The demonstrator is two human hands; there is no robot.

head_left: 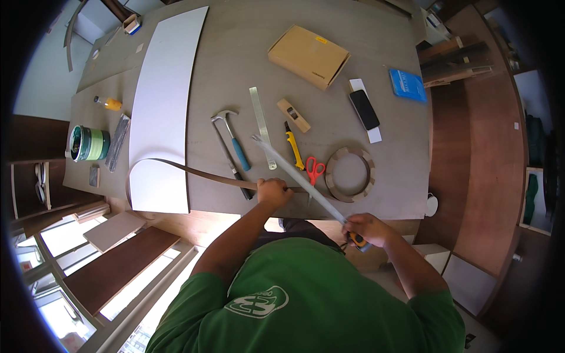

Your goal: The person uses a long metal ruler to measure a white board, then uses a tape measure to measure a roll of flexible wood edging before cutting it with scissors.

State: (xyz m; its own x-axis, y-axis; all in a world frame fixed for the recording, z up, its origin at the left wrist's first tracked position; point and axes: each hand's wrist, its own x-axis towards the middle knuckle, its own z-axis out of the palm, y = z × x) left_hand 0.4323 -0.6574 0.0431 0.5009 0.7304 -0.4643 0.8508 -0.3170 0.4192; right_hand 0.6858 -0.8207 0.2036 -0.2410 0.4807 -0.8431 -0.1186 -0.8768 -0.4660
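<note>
While both hands are at the near edge of the brown table (403, 176), left hand (274, 193): curled around a narrow brown strip (219, 179), palm down, gripping it near the tape blade.
Right hand (366, 228): clasped around a tape measure (358, 240) with an orange and black case, just off the table's near edge.
Brown strip: runs leftward from the left hand, rises in a loop over the white panel (163, 94) and bends down at its left side; on the other side a short length passes beneath the blade.
Tape blade (294, 172): drawn out of the case, slanting away to the left, its far end across the steel ruler (256, 109).
Between blade and panel: a claw hammer (240, 152) with a blue handle, beside a black-gripped tool (238, 175).
Right of the ruler: a small wooden plane (299, 120), a yellow cutter (293, 148), red-handled scissors (316, 167) and a brown ring-shaped coil (371, 170); whether strip and coil join, I cannot tell.
Far side: a cardboard box (307, 54), a dark phone (364, 110) resting on a white piece (375, 134), and a blue packet (407, 86).
</note>
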